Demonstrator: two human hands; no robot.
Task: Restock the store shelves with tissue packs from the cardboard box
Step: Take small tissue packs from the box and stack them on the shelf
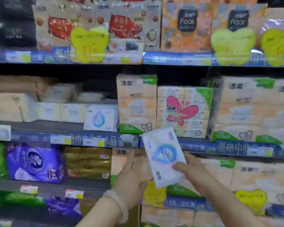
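- Right hand (189, 171) pinches the white tissue pack (163, 157) at its lower edge, held tilted in front of the middle shelf (95, 140).
- Left hand (129, 177) has relaxed fingers, empty, just beside the pack.
- Matching pack (100, 117) stands up-left: slot it beside that, label outward, upright.
- Cardboard box isn't in view.

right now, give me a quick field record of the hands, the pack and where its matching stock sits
held item: white tissue pack, blue drop print, tilted
right hand: grips pack's lower right edge
left hand: open, beside pack's lower left
left wrist: pale bracelet
matching stock: same-print pack on middle shelf, up and left
cardboard box: not in view
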